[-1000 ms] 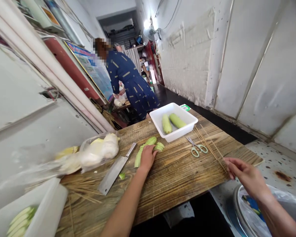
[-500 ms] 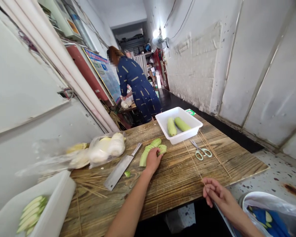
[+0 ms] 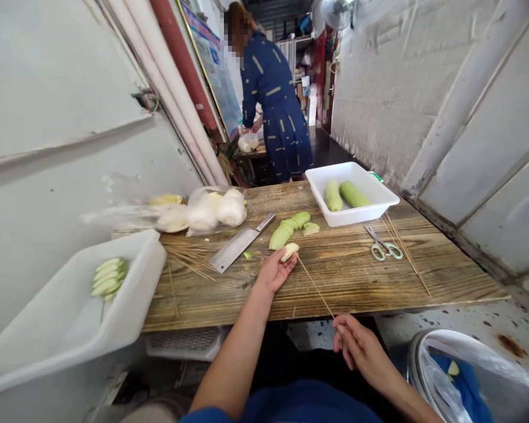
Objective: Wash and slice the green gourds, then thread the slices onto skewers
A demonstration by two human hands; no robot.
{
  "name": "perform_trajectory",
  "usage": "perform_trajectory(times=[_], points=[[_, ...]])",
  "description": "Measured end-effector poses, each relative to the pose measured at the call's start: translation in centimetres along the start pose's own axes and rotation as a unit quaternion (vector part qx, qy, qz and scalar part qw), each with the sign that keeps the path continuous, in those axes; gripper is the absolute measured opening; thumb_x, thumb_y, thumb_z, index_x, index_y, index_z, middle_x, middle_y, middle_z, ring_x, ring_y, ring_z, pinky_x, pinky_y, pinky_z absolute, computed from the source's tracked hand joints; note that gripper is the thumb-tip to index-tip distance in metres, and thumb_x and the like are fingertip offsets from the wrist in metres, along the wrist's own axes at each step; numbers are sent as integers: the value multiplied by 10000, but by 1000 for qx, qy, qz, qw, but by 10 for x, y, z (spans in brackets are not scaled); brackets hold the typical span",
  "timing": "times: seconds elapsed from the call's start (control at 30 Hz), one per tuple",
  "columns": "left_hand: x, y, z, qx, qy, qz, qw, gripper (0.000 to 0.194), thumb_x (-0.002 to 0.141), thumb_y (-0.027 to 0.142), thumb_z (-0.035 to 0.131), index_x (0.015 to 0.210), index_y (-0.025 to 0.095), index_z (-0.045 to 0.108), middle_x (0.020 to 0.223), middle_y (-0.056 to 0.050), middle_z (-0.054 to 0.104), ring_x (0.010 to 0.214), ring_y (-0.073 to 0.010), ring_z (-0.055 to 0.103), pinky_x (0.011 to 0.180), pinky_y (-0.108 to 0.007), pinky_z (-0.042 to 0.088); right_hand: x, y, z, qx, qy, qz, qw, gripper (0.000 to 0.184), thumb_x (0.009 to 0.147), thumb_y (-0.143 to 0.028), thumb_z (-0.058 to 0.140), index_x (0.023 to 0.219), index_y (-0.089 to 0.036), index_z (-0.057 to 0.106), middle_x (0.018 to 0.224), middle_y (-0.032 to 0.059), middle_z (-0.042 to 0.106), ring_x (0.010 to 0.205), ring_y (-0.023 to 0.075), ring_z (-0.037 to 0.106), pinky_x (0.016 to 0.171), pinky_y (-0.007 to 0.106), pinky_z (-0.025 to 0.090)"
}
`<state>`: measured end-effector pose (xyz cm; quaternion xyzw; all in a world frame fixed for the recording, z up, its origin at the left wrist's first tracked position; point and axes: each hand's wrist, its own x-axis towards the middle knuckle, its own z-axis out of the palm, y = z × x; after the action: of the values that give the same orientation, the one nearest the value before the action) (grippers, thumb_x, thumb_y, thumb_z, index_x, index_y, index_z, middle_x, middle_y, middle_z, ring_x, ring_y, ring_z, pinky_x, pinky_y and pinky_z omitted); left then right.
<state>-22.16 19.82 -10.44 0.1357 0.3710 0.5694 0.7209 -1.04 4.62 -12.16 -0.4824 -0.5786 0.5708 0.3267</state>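
My left hand pinches a pale green vegetable slice just above the wooden table. My right hand is closed on the near end of a thin bamboo skewer; the skewer's tip points up toward the slice and almost touches it. Behind the slice lies a row of more cut slices with a cleaver to their left.
A white tray with two whole green vegetables sits at the back, scissors and loose skewers beside it. A white bin of skewered slices stands at left. Plastic bag by the wall. A person in blue works beyond.
My left hand lifted a slice off the row and drew it toward me. My right hand brought the skewer nearer, its tip now at the slice. The view tilted down.
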Motion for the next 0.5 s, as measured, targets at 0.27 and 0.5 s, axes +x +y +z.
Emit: perform_trajectory(times=[0.27,0.5], points=[[-4,-9,-6,5,-43,47,998,145,808,154,583,934,85,603,900,-126,686,741,-144,656,675,-253,540,10,-44,-32,-220,171,-187,942,217,859,-395,503,856,-239,653,795,53,645,789,204,596,765,342,465],[-5,-7,-8,-2,-51,46,998,141,795,165,606,920,100,603,917,-111,684,766,-143,658,699,-253,537,55,-82,-51,-150,135,-197,959,311,890,-400,434,966,-212,670,924,69,702,873,204,640,854,383,488]])
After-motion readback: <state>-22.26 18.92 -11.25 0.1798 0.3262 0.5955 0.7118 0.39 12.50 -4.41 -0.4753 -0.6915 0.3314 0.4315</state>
